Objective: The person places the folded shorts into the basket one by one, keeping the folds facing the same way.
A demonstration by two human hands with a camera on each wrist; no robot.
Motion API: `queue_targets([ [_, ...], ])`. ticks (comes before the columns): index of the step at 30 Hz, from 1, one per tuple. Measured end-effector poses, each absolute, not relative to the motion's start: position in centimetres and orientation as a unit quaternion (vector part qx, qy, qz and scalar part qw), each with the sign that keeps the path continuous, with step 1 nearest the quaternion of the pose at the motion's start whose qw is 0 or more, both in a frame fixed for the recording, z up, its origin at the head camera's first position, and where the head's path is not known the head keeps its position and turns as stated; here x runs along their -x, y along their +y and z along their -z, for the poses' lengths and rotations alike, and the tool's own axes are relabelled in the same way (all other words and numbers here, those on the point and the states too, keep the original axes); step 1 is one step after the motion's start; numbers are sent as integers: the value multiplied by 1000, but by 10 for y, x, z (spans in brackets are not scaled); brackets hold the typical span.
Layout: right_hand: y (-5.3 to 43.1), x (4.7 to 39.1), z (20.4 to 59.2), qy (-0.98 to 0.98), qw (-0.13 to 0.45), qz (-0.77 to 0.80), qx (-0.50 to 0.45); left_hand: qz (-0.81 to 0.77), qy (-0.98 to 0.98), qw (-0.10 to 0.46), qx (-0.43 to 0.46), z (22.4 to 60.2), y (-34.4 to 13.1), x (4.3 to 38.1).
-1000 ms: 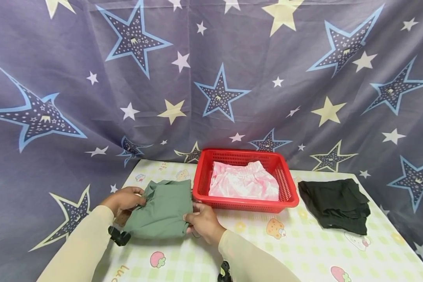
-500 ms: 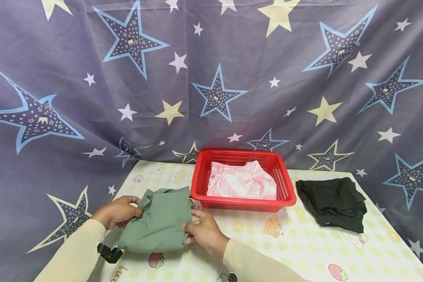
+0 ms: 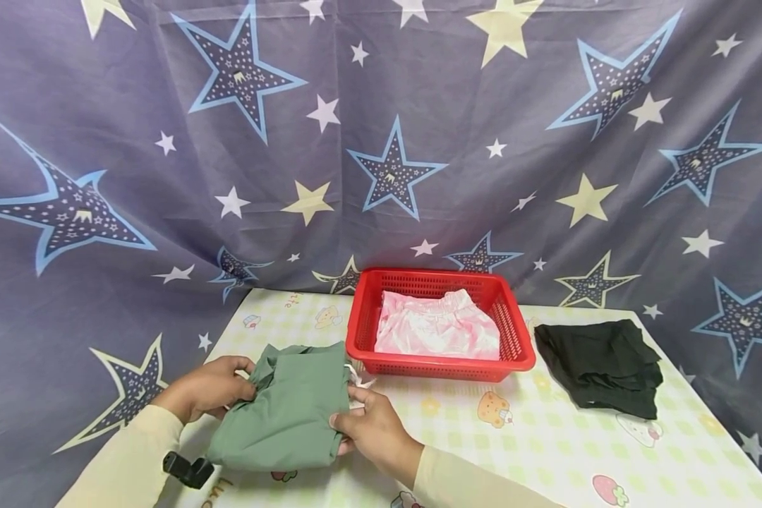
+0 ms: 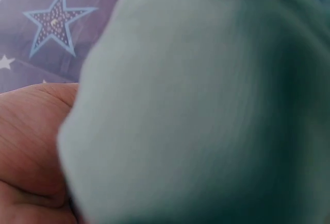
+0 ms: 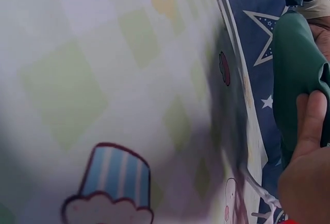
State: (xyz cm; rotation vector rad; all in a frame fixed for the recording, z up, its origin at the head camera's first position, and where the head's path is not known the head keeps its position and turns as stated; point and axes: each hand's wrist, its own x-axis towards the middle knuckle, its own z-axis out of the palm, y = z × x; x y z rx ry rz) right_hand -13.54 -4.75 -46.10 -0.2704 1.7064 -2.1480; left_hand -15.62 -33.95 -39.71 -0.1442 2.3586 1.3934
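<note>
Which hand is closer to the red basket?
Right. The right hand grips the green cloth just in front of the red basket; the left hand holds the cloth's far edge, farther away.

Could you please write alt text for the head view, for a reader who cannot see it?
Two hands, left and right, grip the sides of a folded green garment at a table's near-left corner. Behind it a red basket holds pink cloth; black cloth lies to its right. A star-print curtain hangs behind.
</note>
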Motion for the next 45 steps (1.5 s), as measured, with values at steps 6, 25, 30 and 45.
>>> queue_targets([
  [6,-32,127,456,612,194,759,108,-507,838,199,32,393,-327,150],
  [25,31,109,431,616,211,750,117,-546,810,207,-56,376,-277,137],
  [30,49,108,428,623,209,746,111,-561,798,213,-66,375,-260,136],
  [45,99,101,428,637,203,740,74,-564,797,197,-89,381,-213,135],
])
